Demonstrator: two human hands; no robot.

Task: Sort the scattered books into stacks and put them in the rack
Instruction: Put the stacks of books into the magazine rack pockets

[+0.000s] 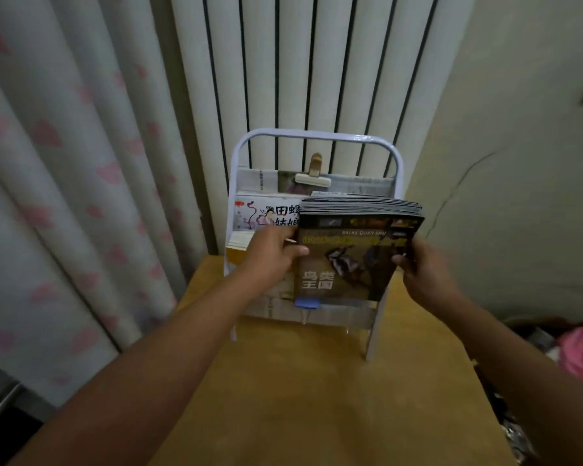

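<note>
Bare tabletop [317,398] spreads from its near edge to the white rack [239,153] at the far edge, right hard against the radiator [317,62]. The left hand [270,253] and right hand [424,267] grip a dark stack of books [350,253] by its sides – upright in the rack's right half, hiding its bottom edge. White books [266,213] stand left, partly covered.

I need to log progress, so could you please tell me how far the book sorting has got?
Done: white-covered books already stand in the rack. In hand: both hands, left and right, hold a dark stack at the rack's front. Left: seating it; no loose books show on the table.
</note>
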